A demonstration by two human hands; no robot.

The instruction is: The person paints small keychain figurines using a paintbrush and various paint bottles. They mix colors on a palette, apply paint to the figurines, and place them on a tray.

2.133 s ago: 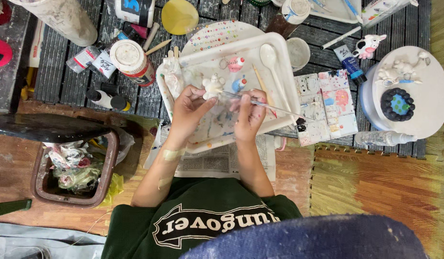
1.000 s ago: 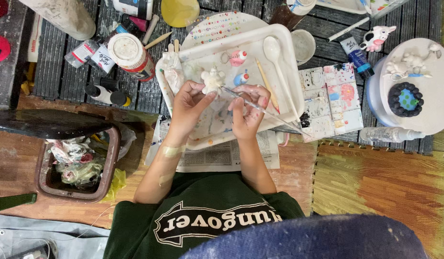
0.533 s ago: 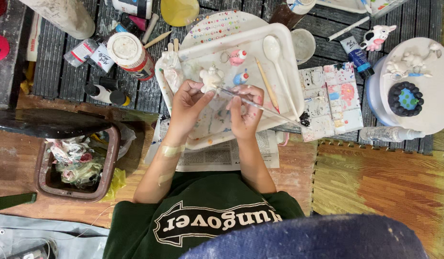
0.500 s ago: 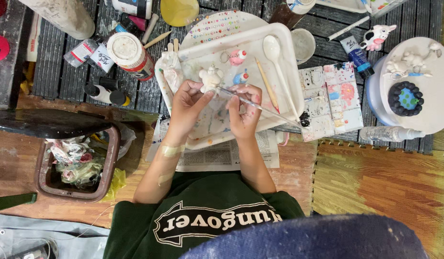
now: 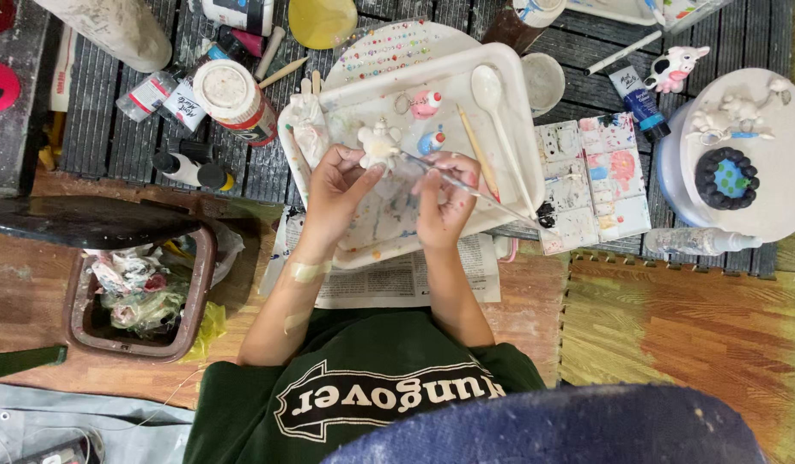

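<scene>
My left hand [image 5: 333,185] holds a small white clay figurine [image 5: 378,146] up over a white plastic tray [image 5: 513,103]. My right hand [image 5: 444,202] grips a thin paintbrush [image 5: 479,191], and its tip touches the figurine's right side. A pink figurine [image 5: 426,104] and a blue one [image 5: 432,140] lie on the tray just beyond my hands. A white spoon [image 5: 492,94] and a wooden stick [image 5: 476,155] rest on the tray's right part.
A paint palette [image 5: 590,180] lies right of the tray, on folded newspaper [image 5: 397,279]. Paint bottles and a jar [image 5: 230,90] stand at the left. A brown bin [image 5: 140,292] of scraps sits low left. A round white stand [image 5: 732,176] with figurines is far right.
Both hands stay over the tray with figurine and brush held. The brush tip has shifted slightly against the figurine, and the view has drifted a little.
</scene>
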